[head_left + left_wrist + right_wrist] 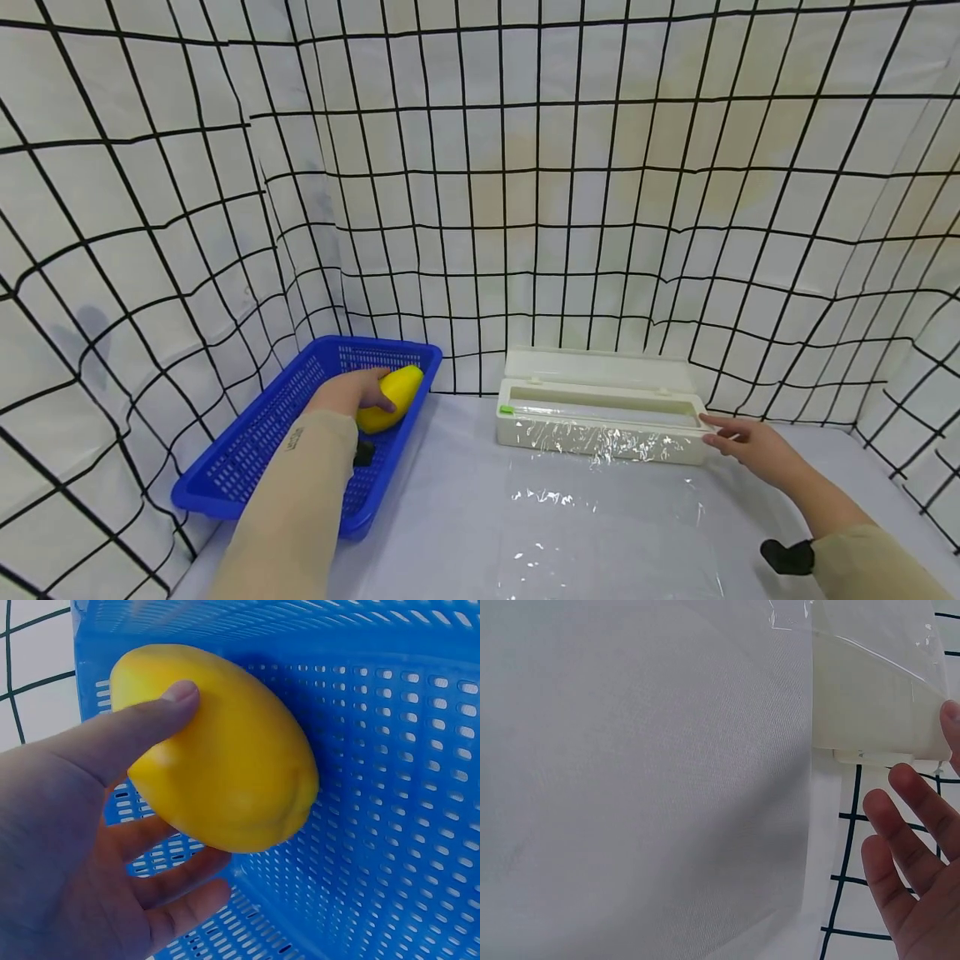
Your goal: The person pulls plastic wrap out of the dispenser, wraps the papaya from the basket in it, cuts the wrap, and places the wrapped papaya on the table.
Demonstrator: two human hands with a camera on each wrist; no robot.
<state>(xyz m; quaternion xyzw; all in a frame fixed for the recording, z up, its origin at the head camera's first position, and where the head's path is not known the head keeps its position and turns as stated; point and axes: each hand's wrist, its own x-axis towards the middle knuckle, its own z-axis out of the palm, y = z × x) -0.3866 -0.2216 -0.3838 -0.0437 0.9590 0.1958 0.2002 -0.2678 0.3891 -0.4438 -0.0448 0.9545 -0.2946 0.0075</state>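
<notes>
Inside the blue basket, my left hand grips a smooth yellow fruit, shaped like a mango or papaya. The left wrist view shows the thumb over the yellow fruit and the other fingers beneath it. My right hand touches the right end of a long white cling film dispenser, whose lid stands raised at the back. Its fingers are loosely extended in the right wrist view. Clear cling film stretches from the dispenser's front over the table.
A green piece sits at the left end of the dispenser's front edge. A small dark object shows beside my left sleeve, over the basket. Black wire grid with white sheeting behind it encloses the white table at the back and sides.
</notes>
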